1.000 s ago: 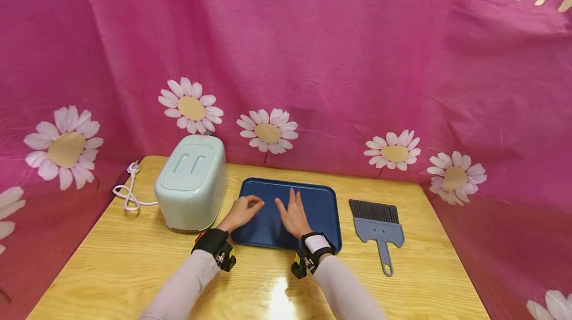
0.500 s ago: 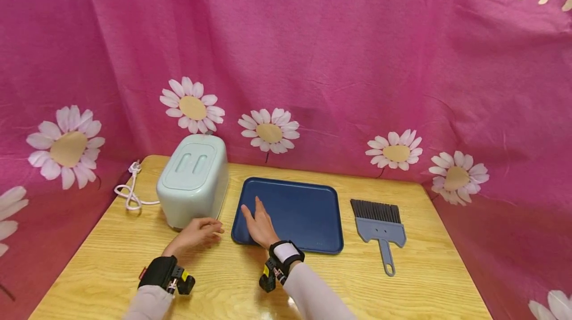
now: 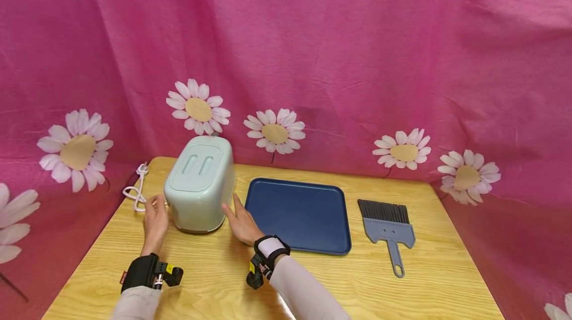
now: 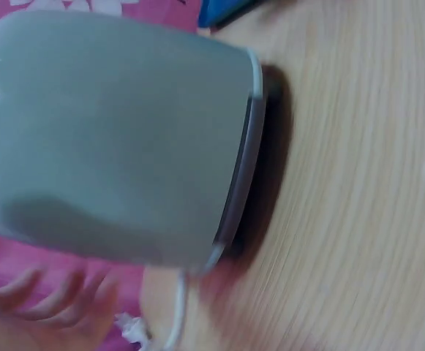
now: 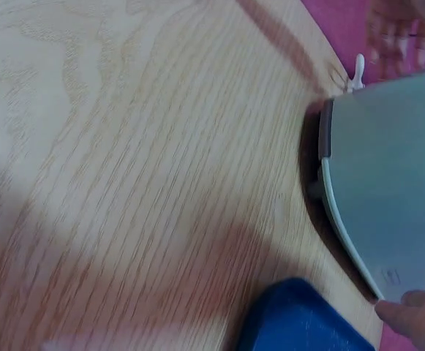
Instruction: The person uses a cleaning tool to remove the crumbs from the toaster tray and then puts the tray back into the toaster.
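Observation:
A pale mint toaster [image 3: 196, 181] with a lid on top stands at the left of the table. My left hand [image 3: 156, 221] is at its left side, fingers extended and a little bent. In the left wrist view those fingers [image 4: 66, 303] show beside the toaster's wall [image 4: 124, 139], with a gap between. On the other side, my right hand [image 3: 243, 223] reaches in with fingers fairly straight, between toaster and tray. The right wrist view shows its fingertips [image 5: 395, 314] right at the toaster's lower edge. Neither hand holds anything.
A dark blue tray [image 3: 297, 218] lies just right of the toaster. Farther right is a grey-blue hand brush [image 3: 389, 233] with dark bristles. The toaster's white cord and plug [image 3: 139, 188] lie at the left table edge. A pink floral cloth [image 3: 321, 62] hangs behind the wooden table [image 3: 214, 280].
Both hands have moved left from over the tray. The left has gone to the toaster's left side and the right to its right side. The view has shifted slightly; the tray and brush stay put.

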Action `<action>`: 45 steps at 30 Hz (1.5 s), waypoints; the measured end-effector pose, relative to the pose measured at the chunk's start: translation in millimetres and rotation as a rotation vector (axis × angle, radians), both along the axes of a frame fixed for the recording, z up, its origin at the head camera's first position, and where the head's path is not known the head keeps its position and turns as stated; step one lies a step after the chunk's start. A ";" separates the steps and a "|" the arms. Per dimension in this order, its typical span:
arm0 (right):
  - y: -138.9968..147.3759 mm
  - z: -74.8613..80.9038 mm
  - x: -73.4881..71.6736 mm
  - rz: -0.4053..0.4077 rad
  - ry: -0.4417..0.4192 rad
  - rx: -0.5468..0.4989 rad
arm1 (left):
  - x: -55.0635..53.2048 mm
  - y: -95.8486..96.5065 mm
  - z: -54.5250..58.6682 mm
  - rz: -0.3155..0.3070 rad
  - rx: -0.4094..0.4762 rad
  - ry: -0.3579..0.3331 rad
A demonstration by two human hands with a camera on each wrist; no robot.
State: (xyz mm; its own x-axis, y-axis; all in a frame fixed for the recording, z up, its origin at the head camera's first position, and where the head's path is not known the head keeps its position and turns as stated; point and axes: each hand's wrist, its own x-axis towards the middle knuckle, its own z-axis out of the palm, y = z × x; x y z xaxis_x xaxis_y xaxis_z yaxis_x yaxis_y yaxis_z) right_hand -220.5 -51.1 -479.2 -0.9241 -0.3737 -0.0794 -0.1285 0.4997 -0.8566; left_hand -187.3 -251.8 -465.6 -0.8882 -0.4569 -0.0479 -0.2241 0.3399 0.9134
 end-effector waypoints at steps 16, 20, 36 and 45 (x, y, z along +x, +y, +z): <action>-5.5 3.4 16.6 0.081 -0.043 -0.053 | -10.7 33.0 -2.5 -0.028 0.063 0.172; 0.2 2.6 19.8 0.088 -0.041 -0.058 | -6.3 39.2 -7.2 0.012 0.033 0.222; 24.0 0.6 38.6 0.067 0.024 -0.054 | 21.9 70.4 -9.6 0.135 -0.036 0.314; 34.0 -2.4 46.0 0.049 0.100 -0.092 | 34.8 86.2 -9.6 0.195 -0.079 0.335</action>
